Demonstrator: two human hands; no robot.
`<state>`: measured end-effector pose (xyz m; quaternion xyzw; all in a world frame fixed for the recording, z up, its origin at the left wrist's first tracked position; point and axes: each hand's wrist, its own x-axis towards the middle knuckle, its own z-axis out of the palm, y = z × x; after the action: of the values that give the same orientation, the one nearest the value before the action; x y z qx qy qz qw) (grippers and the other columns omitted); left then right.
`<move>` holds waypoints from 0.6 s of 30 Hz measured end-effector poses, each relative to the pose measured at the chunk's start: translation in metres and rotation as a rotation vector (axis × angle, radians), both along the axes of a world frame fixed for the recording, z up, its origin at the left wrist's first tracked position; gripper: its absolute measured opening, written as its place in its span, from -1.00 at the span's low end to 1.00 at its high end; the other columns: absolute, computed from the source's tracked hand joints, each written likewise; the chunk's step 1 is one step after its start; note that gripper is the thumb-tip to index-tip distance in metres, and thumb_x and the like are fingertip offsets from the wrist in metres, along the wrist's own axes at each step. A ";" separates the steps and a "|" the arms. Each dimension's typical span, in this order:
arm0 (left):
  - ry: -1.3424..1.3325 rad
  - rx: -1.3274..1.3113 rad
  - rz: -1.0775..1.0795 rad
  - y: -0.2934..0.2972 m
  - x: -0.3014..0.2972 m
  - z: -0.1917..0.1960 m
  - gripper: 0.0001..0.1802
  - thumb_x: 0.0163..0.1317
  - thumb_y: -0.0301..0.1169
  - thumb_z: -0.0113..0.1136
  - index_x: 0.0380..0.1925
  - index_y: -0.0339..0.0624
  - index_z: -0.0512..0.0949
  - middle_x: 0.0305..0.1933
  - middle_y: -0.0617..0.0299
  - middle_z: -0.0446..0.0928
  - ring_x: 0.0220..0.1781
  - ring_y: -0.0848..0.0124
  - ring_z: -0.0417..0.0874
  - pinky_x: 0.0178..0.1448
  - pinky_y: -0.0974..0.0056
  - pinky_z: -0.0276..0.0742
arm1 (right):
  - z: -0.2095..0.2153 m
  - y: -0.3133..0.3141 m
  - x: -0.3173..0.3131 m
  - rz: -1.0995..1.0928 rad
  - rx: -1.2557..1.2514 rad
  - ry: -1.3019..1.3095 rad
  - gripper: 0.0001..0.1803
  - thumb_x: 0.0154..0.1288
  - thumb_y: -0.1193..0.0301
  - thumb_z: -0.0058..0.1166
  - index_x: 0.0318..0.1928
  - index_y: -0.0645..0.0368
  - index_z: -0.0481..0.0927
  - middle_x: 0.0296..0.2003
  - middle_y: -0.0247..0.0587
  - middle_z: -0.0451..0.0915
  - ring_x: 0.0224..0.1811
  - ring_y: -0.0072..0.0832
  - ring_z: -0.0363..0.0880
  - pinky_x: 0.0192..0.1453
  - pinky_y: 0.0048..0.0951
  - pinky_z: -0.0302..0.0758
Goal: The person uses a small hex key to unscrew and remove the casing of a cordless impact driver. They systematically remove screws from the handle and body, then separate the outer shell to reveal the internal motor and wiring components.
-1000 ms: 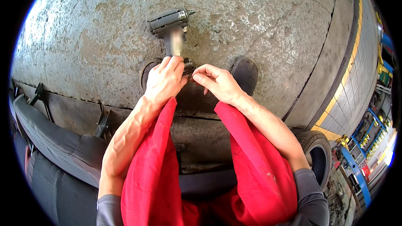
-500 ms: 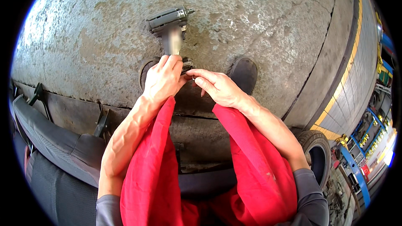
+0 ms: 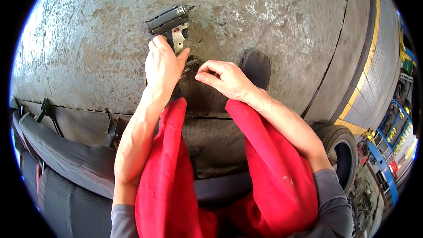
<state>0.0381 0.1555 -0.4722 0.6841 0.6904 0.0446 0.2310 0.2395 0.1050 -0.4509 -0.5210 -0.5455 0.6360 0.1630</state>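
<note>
The lower part of the power tool's handle is covered by the left hand, and only the edge of a dark, ribbed base is shown past the thumb. The fingertips of that hand are partly hidden behind the handle, which is gripped low down. Whether the power tool is held clear of the floor or rested on it cannot be told. Its dark body is placed beyond the left hand, with the nose pointed to the right, and the pale side of the handle is left in view above the thumb. The base is set between the two hands, just beside the fingertips of the right hand. The fingers of that hand are curled toward the thumb; whether something small is pinched there cannot be made out. Near it, a dark shoe is partly covered by the wrist. At the left, a grey seat is cut off by the dark rim of the view.
</note>
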 end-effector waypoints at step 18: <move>0.154 -0.255 0.079 0.010 0.020 -0.004 -0.29 0.12 -0.03 0.37 -0.08 -0.56 0.45 -0.09 -0.40 0.66 0.01 -0.25 0.72 0.16 -0.09 0.62 | -0.006 -0.017 0.006 -0.007 0.076 0.028 -0.53 0.43 0.06 0.26 0.06 0.21 0.63 -0.10 -0.09 0.74 -0.04 -0.13 0.72 0.07 -0.18 0.63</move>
<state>0.0583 0.1654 -0.4763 0.6229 0.7326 -0.0868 0.2606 0.2459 0.0885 -0.4568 -0.5073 -0.5652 0.6213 0.1927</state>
